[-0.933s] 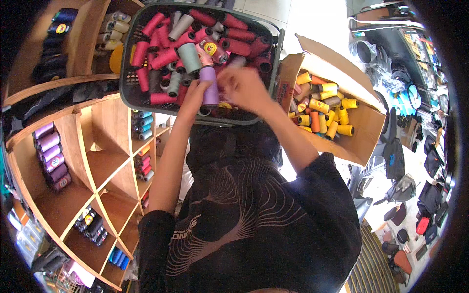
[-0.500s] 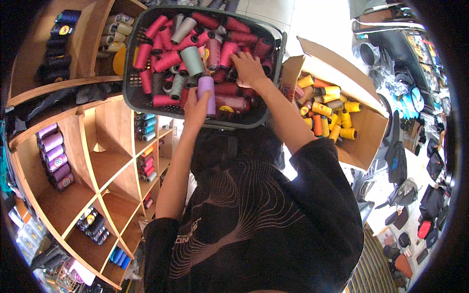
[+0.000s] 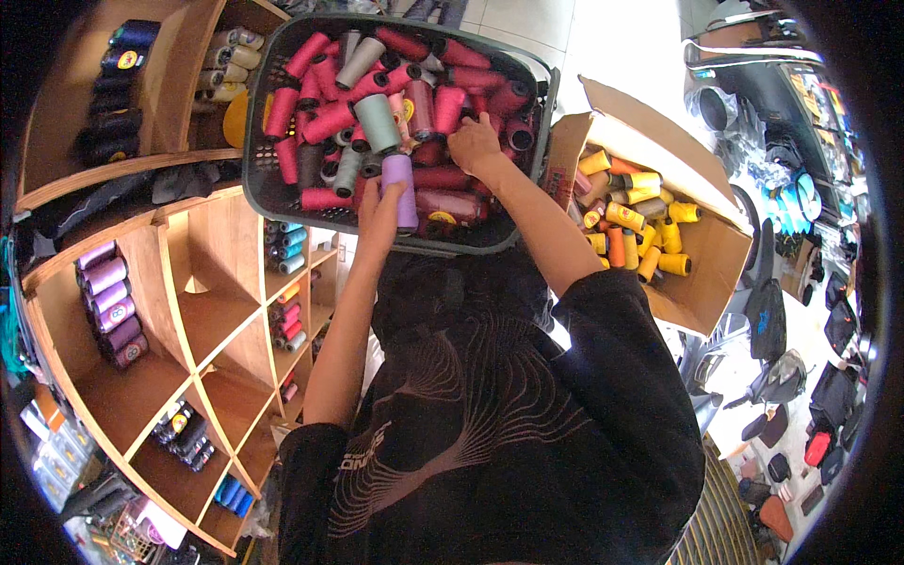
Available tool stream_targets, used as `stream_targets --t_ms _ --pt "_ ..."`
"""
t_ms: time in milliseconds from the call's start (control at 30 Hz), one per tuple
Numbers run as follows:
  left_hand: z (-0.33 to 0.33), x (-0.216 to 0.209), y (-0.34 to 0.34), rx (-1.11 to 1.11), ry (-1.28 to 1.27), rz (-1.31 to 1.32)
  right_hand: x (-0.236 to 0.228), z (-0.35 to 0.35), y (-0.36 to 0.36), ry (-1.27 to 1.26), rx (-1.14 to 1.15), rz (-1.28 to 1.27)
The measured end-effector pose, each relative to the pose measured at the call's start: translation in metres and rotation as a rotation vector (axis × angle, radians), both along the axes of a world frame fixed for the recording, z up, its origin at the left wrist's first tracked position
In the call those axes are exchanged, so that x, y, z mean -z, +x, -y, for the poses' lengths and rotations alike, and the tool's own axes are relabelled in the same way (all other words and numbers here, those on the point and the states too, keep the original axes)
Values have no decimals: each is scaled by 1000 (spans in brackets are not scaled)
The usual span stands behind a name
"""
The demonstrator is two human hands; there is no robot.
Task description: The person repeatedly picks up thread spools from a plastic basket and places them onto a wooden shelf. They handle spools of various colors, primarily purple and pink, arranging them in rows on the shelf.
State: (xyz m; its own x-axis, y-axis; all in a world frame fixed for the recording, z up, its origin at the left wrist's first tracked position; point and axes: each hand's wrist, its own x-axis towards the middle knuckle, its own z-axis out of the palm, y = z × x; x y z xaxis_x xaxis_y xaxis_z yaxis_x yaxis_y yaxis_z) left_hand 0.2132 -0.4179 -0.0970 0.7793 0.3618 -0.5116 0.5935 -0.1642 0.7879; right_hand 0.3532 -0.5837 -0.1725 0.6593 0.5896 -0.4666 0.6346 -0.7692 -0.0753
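Observation:
My left hand [image 3: 379,217] is closed around a purple thread spool [image 3: 400,179] at the near side of a dark plastic basket [image 3: 252,188]. Inside the basket, red and pink spools lie in a jumble, with a pale green spool [image 3: 378,123] and a grey spool [image 3: 362,64] on top. On the basket's right side my right hand [image 3: 475,147] reaches in among the red spools. Its fingers are curled and partly hidden; what they grip cannot be made out. A pink spool [image 3: 449,110] lies just beside them.
An open cardboard box [image 3: 712,282] with yellow and orange spools stands right of the basket. On the left is a wooden shelf [image 3: 179,330] with compartments, some holding purple spools [image 3: 111,301], black spools [image 3: 184,435] and blue spools [image 3: 234,494]. Bags and caps lie at the far right.
My right hand's fingers, spread over the spools before, are now drawn in and curled. My left hand keeps hold of the purple spool. The whole view has shifted slightly.

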Motion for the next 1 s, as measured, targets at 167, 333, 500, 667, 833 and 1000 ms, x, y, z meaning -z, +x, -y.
stream_targets --t_ms 167,333,500,667,833,1000 --pt "1 -11 3 -29 -137 -48 28 -15 7 -108 22 -66" --pt "-2 -10 -5 -89 -81 -31 13 -40 11 -168 123 -249" --pt "-15 -3 -15 -150 -165 -97 47 -47 7 -228 274 -173" --pt "-20 -3 -28 -230 -180 -38 49 -54 -3 -267 310 -11" --pt "-25 9 -38 -271 -166 -13 54 -48 1 -187 276 -55" --pt "-27 15 -43 -269 -171 125 36 -26 -1 -153 228 65"
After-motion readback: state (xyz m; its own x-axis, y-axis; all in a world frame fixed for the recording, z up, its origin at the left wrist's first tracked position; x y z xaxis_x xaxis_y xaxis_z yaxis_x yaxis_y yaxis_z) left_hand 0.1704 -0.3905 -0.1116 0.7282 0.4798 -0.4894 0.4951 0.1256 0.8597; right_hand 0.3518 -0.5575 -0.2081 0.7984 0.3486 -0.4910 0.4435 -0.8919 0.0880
